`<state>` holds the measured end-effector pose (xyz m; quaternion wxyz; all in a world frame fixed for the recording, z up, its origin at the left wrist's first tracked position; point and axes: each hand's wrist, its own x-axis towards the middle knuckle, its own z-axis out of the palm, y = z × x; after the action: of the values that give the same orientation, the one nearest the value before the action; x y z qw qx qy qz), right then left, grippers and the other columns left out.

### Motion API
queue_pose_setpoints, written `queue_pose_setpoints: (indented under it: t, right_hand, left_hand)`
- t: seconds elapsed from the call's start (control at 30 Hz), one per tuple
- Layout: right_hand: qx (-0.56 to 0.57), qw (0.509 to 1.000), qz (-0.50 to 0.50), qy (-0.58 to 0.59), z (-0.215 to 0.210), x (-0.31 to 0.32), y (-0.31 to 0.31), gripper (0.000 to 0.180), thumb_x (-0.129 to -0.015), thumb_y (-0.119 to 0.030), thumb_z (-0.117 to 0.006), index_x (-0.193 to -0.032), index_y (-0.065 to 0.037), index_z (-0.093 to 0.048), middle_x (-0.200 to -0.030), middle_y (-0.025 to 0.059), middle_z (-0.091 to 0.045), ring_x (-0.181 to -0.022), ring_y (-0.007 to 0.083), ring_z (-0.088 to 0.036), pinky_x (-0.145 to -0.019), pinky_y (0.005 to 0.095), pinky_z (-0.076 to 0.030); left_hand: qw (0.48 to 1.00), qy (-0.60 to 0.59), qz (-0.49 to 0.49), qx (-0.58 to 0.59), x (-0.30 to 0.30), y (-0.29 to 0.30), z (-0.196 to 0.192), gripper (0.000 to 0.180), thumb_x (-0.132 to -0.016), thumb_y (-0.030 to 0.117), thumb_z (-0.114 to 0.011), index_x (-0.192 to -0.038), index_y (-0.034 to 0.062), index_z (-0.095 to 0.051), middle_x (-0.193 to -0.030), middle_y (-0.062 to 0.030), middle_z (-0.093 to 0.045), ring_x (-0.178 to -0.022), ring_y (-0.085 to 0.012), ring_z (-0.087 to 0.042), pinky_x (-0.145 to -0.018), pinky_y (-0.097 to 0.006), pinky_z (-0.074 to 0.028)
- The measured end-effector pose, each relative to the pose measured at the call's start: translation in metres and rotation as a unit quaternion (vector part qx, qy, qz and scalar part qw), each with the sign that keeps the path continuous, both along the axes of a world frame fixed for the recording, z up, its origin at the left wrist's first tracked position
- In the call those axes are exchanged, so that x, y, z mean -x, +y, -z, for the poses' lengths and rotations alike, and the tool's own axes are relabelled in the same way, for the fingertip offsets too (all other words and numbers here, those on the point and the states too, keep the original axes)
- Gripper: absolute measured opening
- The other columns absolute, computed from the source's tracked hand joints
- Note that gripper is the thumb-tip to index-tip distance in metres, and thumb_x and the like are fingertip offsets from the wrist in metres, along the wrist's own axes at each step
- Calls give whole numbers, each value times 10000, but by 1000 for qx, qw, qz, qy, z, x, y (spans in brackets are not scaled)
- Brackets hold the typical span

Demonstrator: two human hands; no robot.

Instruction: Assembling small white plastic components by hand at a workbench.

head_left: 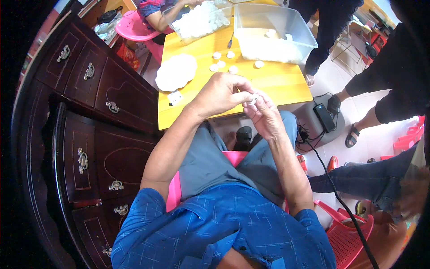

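Observation:
Just above the near edge of the yellow table (286, 85), my two hands meet around a small white round part (253, 98) with a dark spot at its middle. My left hand (221, 95) pinches it from the left with thumb and index finger. From the right, my right hand (264, 117) grips the same part with fingertips, palm turned up. The fingers cover much of it. Several similar small white round pieces (259, 64) lie loose on the tabletop beyond my hands. A white scalloped sheet or plate (176, 72) lies to their left.
At the back right stands a clear plastic bin (273, 51) with a few white pieces inside; another bin holds a heap of white pieces (201, 20). A dark screwdriver-like tool (230, 41) lies between them. Dark wooden drawers (112, 85) flank my left. Other people stand or sit around the table.

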<state>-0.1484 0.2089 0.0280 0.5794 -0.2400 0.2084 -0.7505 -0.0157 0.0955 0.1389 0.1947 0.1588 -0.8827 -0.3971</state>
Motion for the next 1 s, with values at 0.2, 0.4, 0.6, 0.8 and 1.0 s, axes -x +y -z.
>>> queue_pose_setpoints:
  t: [0.2,0.4,0.6,0.8,1.0]
  right_hand:
    - [-9,1000,13,0,-1,1,1,372,-950,-226,-670,-1248,-24,-575,-1086,73,-664,-972,182,-669,-849,308,-565]
    - [-31,999,29,16,1,1,1,364,-937,-233,-690,-1221,-25,-599,-1088,72,-669,-968,180,-666,-858,321,-557]
    - [-29,998,29,46,2,0,1,344,-925,-250,-705,-1180,-29,-634,-1067,59,-671,-973,169,-652,-871,323,-534]
    - [-55,996,9,66,7,-3,-5,396,-918,-236,-716,-1242,-46,-593,-1165,70,-644,-1059,181,-630,-926,349,-524]
    - [-130,887,209,390,16,24,-20,437,-919,-136,-684,-1327,-29,-569,-1175,86,-637,-1102,173,-601,-939,338,-501]
  left_hand:
    - [998,32,-25,-51,-5,-3,-1,106,-864,90,-710,-913,2,-743,-766,-7,-701,-696,-55,-618,-648,-235,-509]
    - [998,19,-56,-8,-2,4,-2,133,-821,100,-685,-867,-18,-723,-721,-127,-704,-662,-160,-684,-654,-299,-534]
    - [996,42,-74,8,-5,15,12,103,-862,67,-680,-868,-29,-715,-721,-28,-696,-653,-56,-611,-605,-238,-499]
    - [995,25,-86,-53,-13,5,20,108,-871,100,-685,-873,-3,-717,-684,5,-659,-618,-36,-570,-582,-232,-481]
    - [986,-26,-160,38,-26,-55,65,145,-857,160,-675,-820,20,-685,-677,-72,-681,-619,-154,-671,-595,-308,-531]
